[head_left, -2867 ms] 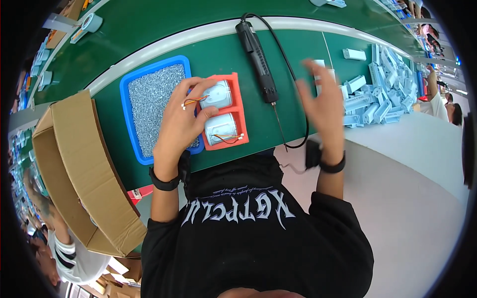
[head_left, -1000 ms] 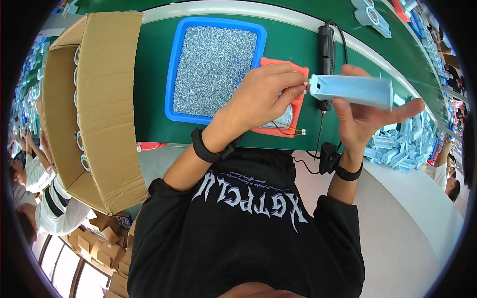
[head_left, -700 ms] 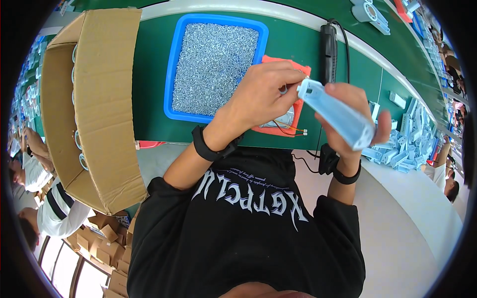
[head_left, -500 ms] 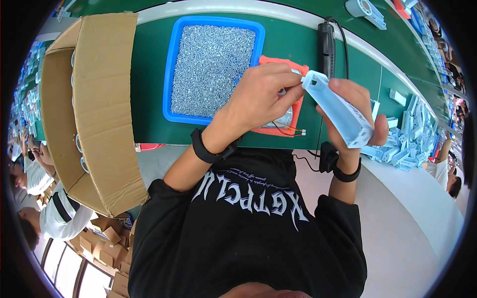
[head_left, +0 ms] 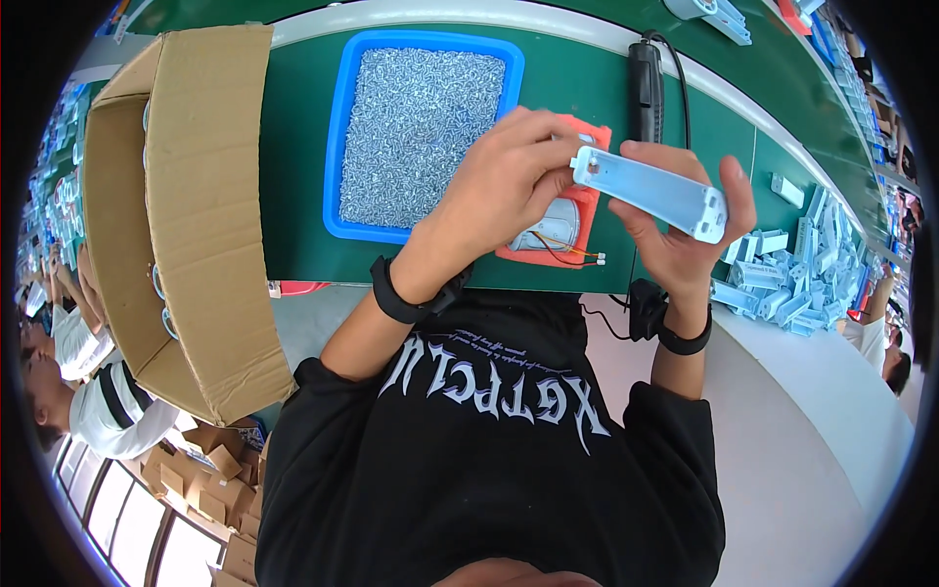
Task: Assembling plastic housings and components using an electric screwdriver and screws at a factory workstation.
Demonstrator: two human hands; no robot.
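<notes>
Evidently a light-blue channel, long, smooth and plastic-looking, with a hollow trough and small openings at its ends, is held above the tabletop, toward the front edge and to the right of its middle. It is slanted, its left end higher in view than its right. By the right hand it is gripped from beneath and along its sides, the fingers partly curled around it and one finger lifted clear. The left hand is brought to the left end of the channel, its fingers bent and nearly closed against the thumb; whether anything is pinched between them cannot be told.

Under the left hand, near the front edge, a coral tray with a soft, foam-like surface is partly covered. In it a rounded, glossy white housing is seated, from which thin coloured wires are led over the rim. Farther left, a rectangular blue tray is filled with glinting metal screws. Toward the back edge a ribbed black electric screwdriver is laid, and by the right edge angular pale-blue parts are heaped loosely.
</notes>
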